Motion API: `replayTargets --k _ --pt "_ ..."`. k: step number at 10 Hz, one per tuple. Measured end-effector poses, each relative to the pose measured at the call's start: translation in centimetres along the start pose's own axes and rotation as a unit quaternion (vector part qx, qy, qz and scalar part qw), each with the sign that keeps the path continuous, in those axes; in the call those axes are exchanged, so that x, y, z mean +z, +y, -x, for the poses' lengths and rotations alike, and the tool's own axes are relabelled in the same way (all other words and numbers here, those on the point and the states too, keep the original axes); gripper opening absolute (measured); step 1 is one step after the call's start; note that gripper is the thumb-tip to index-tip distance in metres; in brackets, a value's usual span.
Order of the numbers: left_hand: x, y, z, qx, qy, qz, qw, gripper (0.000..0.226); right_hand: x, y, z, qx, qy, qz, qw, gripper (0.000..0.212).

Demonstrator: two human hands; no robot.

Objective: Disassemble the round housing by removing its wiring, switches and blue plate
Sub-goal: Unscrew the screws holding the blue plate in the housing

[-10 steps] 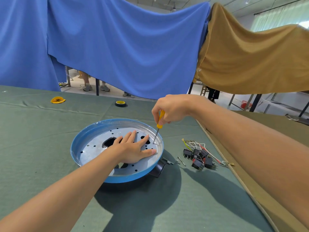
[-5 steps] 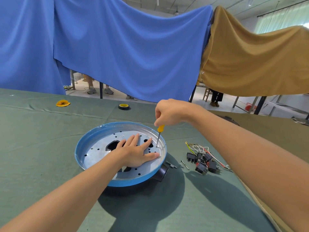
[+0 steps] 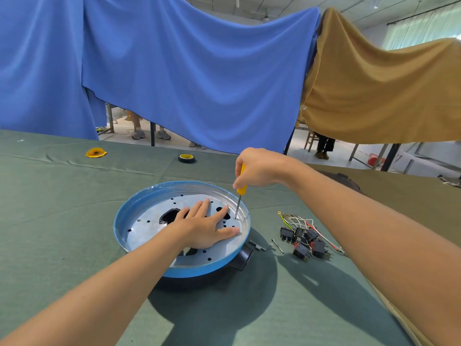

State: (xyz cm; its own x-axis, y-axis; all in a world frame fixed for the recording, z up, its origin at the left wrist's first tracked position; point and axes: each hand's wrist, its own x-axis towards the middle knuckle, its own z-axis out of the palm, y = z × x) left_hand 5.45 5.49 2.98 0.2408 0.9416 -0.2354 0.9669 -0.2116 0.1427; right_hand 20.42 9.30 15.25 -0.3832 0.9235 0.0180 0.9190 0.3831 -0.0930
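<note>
The blue plate [image 3: 119, 228] looks stiff, thin and light; lift by its rim. The left hand [image 3: 202, 231] presses fingers flat; the right hand [image 3: 257, 168] clamps the screwdriver [image 3: 241, 189] near three o'clock.

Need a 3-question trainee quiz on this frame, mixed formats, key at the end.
1. True or false: the left hand lies flat, fingers straight, on the blue plate.
2. What does the right hand grip? A) pliers B) a yellow-handled screwdriver C) a wire cutter
3. Fill in: the removed switches and wiring lie on the table to the person's ___ of the plate.

Key: 1 true; 2 B, with its tip down on the plate near the rim; 3 right.
</note>
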Motion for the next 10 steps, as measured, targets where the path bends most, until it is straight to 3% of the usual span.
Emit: replayTargets --k 1,2,4,6,7,9,10 --pt "0.02 0.00 0.04 -0.001 0.001 0.000 1.000 0.083 -0.29 0.14 -0.16 0.005 -0.031 0.002 1.000 0.036" --pt "0.00 0.03 0.07 -0.001 0.002 -0.002 1.000 0.083 -0.08 0.26 -0.18 0.027 0.010 0.043 0.999 0.060" --pt "-0.04 0.08 0.17 -0.001 0.004 -0.002 1.000 0.082 0.15 0.01 -0.03 0.038 0.019 0.008 0.999 0.031" --pt "0.01 0.06 0.20 -0.001 0.005 -0.003 1.000 0.083 0.12 0.15 -0.05 0.033 0.017 0.026 0.999 0.052" --pt "0.01 0.05 0.18 -0.002 0.005 -0.001 1.000 0.082 0.21 0.12 -0.02 0.042 0.028 0.012 0.999 0.038" --pt "0.06 0.00 0.11 0.000 0.007 -0.010 1.000 0.087 0.30 -0.02 0.09 0.040 0.011 -0.018 0.999 0.039" --pt "0.12 -0.04 0.00 0.000 0.010 -0.006 1.000 0.085 0.20 0.16 0.12 0.045 0.037 0.015 0.998 0.051"
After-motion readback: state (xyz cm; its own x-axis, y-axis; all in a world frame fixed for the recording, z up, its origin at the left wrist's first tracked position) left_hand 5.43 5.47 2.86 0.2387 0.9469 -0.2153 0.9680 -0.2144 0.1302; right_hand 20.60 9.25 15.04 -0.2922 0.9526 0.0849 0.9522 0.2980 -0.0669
